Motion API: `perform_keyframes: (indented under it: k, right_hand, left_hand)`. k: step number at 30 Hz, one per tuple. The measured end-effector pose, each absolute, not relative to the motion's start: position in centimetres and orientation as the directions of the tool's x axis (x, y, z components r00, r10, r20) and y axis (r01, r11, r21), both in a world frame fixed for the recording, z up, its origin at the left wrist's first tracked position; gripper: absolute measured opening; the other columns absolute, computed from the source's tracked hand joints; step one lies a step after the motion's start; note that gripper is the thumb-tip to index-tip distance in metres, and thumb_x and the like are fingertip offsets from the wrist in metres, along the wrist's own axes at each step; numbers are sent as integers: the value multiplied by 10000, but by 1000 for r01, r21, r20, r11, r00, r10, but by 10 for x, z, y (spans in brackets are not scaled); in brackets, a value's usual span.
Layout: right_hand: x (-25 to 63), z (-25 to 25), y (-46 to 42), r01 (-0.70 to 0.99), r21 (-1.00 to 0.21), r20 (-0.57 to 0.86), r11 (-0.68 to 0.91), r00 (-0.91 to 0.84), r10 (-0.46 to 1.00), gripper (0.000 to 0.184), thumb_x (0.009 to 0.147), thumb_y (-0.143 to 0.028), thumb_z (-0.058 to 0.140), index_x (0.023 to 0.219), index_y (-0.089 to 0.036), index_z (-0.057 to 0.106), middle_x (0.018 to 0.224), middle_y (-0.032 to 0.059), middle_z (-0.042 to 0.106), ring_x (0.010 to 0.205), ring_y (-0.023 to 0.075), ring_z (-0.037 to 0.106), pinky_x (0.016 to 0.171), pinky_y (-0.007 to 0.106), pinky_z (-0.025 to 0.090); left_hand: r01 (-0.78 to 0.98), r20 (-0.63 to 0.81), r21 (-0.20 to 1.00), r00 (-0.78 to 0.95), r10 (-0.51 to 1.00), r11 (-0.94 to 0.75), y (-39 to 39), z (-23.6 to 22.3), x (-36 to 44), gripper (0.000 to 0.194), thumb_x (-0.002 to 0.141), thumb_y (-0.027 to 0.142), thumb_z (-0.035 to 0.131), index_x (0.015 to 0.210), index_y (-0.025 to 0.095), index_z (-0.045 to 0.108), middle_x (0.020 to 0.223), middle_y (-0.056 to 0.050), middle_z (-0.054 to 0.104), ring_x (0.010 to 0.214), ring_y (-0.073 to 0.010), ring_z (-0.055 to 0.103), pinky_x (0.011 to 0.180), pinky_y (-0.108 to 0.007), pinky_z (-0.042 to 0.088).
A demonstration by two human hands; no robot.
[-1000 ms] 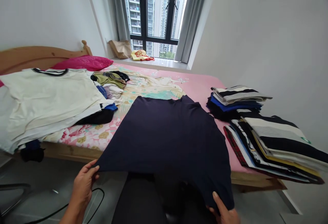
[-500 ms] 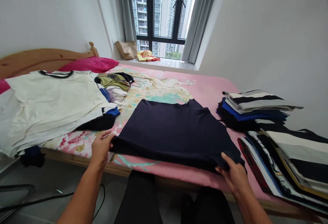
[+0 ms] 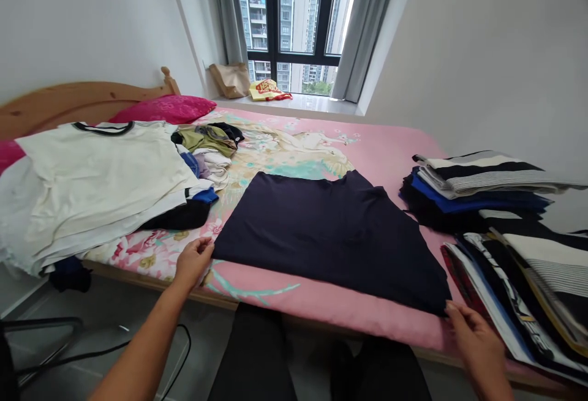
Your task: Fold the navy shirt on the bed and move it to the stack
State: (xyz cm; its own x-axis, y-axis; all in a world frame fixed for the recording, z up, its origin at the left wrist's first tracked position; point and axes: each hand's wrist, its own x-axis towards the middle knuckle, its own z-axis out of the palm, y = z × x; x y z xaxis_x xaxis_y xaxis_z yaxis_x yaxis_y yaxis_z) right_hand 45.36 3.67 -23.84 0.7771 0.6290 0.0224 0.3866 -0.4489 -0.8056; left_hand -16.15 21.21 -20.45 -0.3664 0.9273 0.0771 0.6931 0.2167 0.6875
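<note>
A dark navy shirt (image 3: 321, 229) lies spread and folded over on the bed, its near edge straight and flat. My left hand (image 3: 195, 260) pinches its near left corner between thumb and fingers. At the near right corner, my right hand (image 3: 475, 333) has its thumb and fingertips closed on the cloth. To the left lies a pile of unfolded tops with a cream T-shirt (image 3: 105, 174) uppermost. Folded clothes stand in stacks on the right, one topped by a black-and-white striped garment (image 3: 496, 171).
The pink floral bedsheet (image 3: 390, 144) covers the bed. Crumpled clothes (image 3: 209, 141) and a magenta pillow (image 3: 168, 109) lie farther back. A brown paper bag (image 3: 229, 79) and a yellow bag (image 3: 266, 90) rest on the windowsill. A black cable (image 3: 105, 352) runs across the floor.
My right hand has moved right and outward to the shirt's corner. The near edge, earlier bunched and slightly lifted, now lies flat and taut. My left hand stays at the left corner.
</note>
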Motion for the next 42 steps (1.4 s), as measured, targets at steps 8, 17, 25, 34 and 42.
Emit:
perform_keyframes:
  k: [8, 17, 25, 34, 42]
  right_hand:
    - [458, -235, 40, 649, -702, 249, -294, 610, 752, 557, 709, -566, 491, 1032, -130, 617, 1017, 130, 642, 941, 258, 589, 883, 413, 439]
    - [474, -217, 57, 668, -593, 8, -451, 564, 826, 384, 743, -529, 477, 807, -182, 627, 769, 56, 653, 732, 200, 601, 683, 297, 432]
    - [476, -218, 62, 673, -586, 49, -451, 585, 810, 342, 785, -501, 428, 744, -197, 581, 673, 31, 613, 645, 175, 548, 610, 263, 358]
    - [481, -205, 63, 661, -558, -35, -501, 585, 810, 418, 814, -548, 417, 805, -198, 646, 688, 36, 629, 648, 182, 571, 601, 268, 396]
    - [457, -188, 99, 924, -272, 230, -267, 332, 915, 327, 877, -387, 410, 988, -172, 630, 968, 100, 623, 933, 223, 550, 847, 346, 406]
  left_hand:
    - [905, 459, 360, 40, 887, -227, 222, -192, -117, 389, 807, 386, 409, 1065, 173, 607, 1177, -100, 598, 1148, -220, 510, 1044, -344, 329]
    - [974, 255, 88, 181, 950, -209, 234, -235, -107, 567, 858, 460, 288, 1267, 154, 535, 1384, -118, 451, 1322, -288, 321, 1091, -479, 198]
    - [976, 287, 35, 196, 938, -215, 231, -232, -103, 575, 853, 488, 301, 1276, 167, 522, 1379, -117, 454, 1308, -284, 336, 1082, -483, 196]
    - [981, 265, 19, 180, 947, -192, 230, -232, -103, 593, 866, 492, 252, 1305, 173, 490, 1403, -108, 427, 1327, -269, 308, 1095, -463, 168]
    - [985, 243, 19, 163, 956, -173, 224, -227, -99, 562, 870, 462, 294, 1307, 170, 492, 1408, -117, 421, 1329, -275, 309, 1089, -467, 175]
